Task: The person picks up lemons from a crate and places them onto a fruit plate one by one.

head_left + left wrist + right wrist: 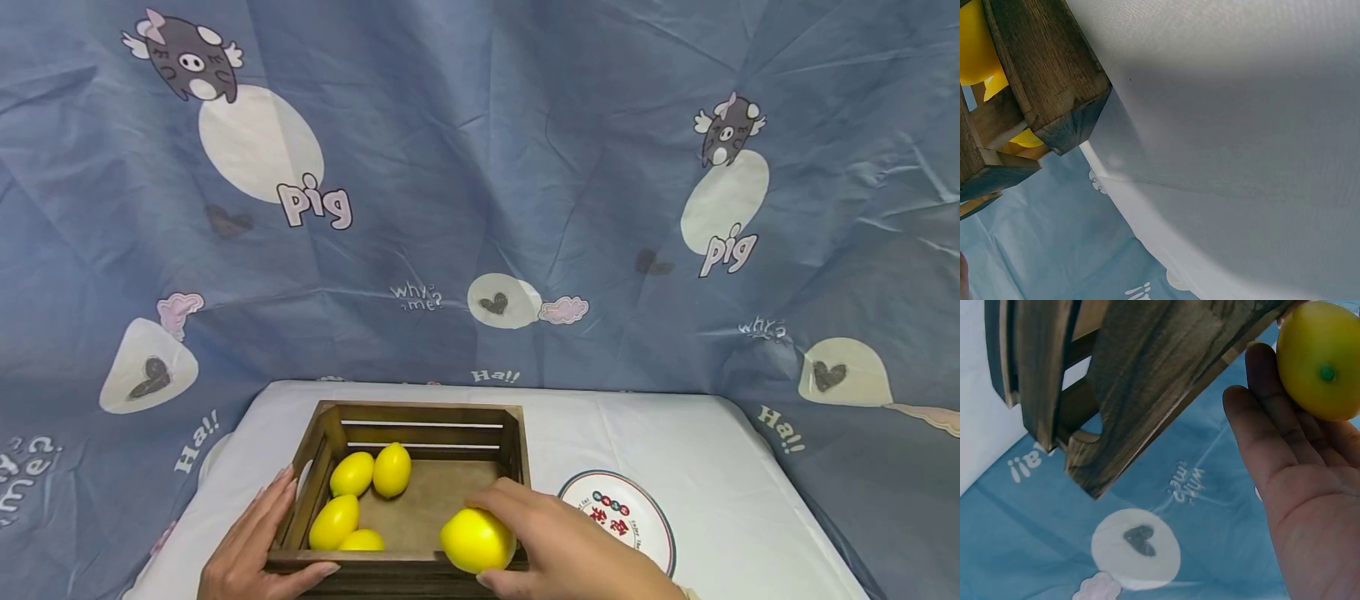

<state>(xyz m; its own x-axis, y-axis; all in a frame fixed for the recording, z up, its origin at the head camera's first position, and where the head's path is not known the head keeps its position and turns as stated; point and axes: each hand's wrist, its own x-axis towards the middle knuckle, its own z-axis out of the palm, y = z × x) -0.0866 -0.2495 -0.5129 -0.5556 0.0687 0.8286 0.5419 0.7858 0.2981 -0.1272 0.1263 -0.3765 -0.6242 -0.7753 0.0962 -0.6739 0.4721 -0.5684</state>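
In the head view a brown wooden crate (431, 412) stands on the white-covered table. Several yellow lemons lie inside at its left, one of them upright near the back (392, 470). My right hand (558, 533) pinches another lemon (478, 540) between thumb and fingers, over the crate's front right part. The right wrist view shows this lemon (1319, 362) with its green stem end, against the fingers. Along the crate's left wall rests my left hand (251, 550), fingers extended and thumb at the front rim. In the left wrist view only a sliver of that hand appears at the edge.
Right of the crate lies a round white plate (652, 517) with red lettering, partly behind my right forearm. White cloth (720, 467) covers the table. A blue printed curtain (420, 167) hangs behind it. The crate's sides have slats and handle cut-outs.
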